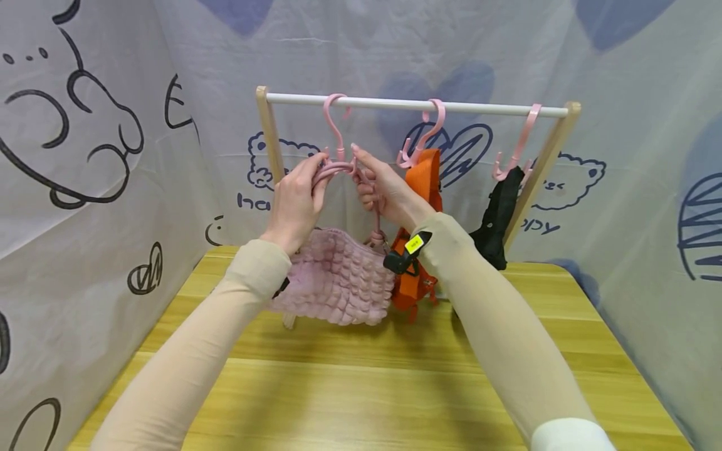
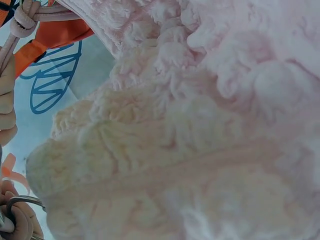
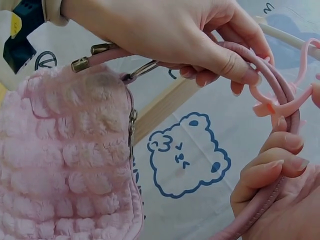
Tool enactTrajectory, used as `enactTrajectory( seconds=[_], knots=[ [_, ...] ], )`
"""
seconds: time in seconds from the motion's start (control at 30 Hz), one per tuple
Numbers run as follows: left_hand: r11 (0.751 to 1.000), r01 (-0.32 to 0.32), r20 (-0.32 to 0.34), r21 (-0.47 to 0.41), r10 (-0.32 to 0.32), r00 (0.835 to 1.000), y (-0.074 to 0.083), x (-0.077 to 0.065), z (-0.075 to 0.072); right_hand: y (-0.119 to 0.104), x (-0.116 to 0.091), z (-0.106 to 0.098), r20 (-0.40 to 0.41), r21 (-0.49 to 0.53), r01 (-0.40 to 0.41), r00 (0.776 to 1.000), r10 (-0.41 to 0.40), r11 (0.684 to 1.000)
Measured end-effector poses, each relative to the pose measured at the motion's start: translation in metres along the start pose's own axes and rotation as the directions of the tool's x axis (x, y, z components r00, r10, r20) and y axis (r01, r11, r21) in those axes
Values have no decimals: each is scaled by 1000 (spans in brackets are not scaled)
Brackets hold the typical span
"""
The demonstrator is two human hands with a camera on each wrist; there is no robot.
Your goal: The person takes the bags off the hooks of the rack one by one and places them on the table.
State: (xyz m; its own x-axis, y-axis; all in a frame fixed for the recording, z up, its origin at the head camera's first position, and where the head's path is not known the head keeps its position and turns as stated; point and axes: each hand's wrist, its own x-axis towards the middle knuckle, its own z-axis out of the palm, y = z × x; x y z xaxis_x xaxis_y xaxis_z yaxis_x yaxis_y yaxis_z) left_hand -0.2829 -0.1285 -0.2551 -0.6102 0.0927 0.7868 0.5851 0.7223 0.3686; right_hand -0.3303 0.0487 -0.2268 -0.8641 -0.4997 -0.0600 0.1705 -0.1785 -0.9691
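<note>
The rolled handles (image 1: 336, 167) of a pink bag (image 1: 341, 279) are gripped by both hands: curled fingers of the left hand (image 1: 296, 203) are wrapped round them, and they are held between thumb and fingers by the right hand (image 1: 389, 191). Their strands are crossed by a prong of a pink hook (image 1: 336, 133), hung from a white rail (image 1: 389, 103). The bag is suspended below the hands, over the tabletop (image 1: 327, 394) toward its far edge, nearer the far left corner. A light, soft load is suggested by the puffy body, likely to be squashed easily; little slipping or breakage is expected. The firmer handles are judged the best place to take hold. The body is covered in plush bubbles set in rows, trimmed with a zip (image 3: 132, 121) and brass-toned fittings (image 3: 101, 48). Farther right, an orange bag (image 1: 427, 178) is hung from a second hook (image 1: 435, 130), a black item (image 1: 498, 216) from a third hook (image 1: 526, 139).
</note>
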Motion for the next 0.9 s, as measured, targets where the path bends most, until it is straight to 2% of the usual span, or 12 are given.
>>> enactTrajectory(
  seconds=[0.27,0.53,0.9],
  knots=[
    [1000,29,5,-11,-29,1000,-1,0,0,-2,0,2,-23,-9,-7,1000,7,1000],
    [999,34,-11,-17,-34,999,-2,1,-1,-11,0,7,-81,22,-56,995,57,998],
    [998,60,-4,-21,-61,998,0,2,-3,-19,1,10,-89,40,-62,994,65,997]
  ],
)
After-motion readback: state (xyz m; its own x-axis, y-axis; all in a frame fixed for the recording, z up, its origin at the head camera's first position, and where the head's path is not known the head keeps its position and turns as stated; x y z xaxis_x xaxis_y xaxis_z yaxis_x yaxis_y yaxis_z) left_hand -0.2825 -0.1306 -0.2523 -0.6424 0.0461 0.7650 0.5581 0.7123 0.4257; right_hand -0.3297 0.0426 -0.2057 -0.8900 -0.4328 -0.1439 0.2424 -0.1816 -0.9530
